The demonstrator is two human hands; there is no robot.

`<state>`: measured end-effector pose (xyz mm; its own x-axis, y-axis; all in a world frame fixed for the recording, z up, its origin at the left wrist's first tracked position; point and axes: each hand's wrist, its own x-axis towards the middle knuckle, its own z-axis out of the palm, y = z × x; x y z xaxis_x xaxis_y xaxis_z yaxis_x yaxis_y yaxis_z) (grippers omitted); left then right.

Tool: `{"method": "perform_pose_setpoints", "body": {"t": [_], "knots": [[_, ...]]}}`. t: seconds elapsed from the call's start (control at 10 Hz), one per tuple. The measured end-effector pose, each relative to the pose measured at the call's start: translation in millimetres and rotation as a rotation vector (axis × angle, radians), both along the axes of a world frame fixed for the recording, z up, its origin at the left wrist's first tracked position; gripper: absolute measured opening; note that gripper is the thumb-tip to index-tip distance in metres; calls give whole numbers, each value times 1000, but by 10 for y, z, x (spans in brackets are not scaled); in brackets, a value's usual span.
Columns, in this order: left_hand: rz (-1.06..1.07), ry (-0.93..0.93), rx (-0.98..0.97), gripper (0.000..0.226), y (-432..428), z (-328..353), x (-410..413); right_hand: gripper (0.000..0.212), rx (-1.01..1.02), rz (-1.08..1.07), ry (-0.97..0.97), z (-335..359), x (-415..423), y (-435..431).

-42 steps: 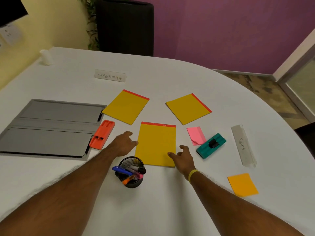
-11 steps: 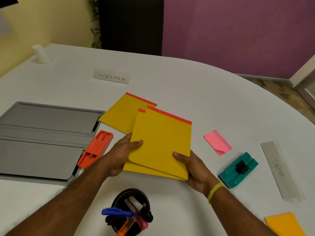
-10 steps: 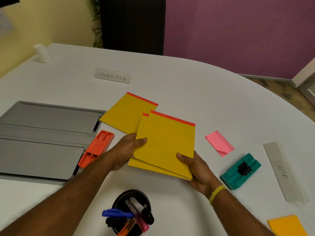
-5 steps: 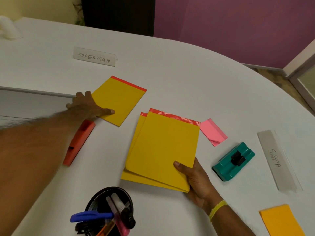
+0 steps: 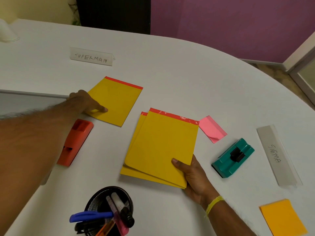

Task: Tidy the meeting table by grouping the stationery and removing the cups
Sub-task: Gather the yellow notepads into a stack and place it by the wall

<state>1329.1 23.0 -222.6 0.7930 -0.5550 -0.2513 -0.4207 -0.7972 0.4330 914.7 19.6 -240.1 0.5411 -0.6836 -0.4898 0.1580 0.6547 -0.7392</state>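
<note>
Moved: our left hand [image 5: 84,103] has slid further onto the third yellow pad [image 5: 119,101].
Left grip: we seem to pinch its corner, thumb on top.
Right grip: our right hand [image 5: 194,174] clamped on two stacked yellow pads [image 5: 162,145], mid-worktop [image 5: 170,74].

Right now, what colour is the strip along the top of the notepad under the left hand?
Red strip, yellow notepad; head view.

Bare white tabletop [image 5: 187,74] beyond the pads, open lane between lone yellow red-edged notepad [image 5: 119,99] and stack of two yellow notepads [image 5: 162,147], orange plastic stapler [image 5: 75,142] and black mesh pen cup [image 5: 95,200] blocking near left, teal plastic block [image 5: 233,158] at right
</note>
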Motion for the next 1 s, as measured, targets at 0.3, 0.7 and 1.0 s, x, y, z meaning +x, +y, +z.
{"method": "perform_pose_setpoints", "body": {"t": [0.3,0.7,1.0], "knots": [[-2,99,-231,40,-6,371,68,57,7,-10,3,14,12,15],[37,244,-632,27,250,518,-15,57,4,-30,33,-24,27,10],[-15,676,-797,48,693,1379,-827,53,-33,-36,96,457,-141,165]]}}
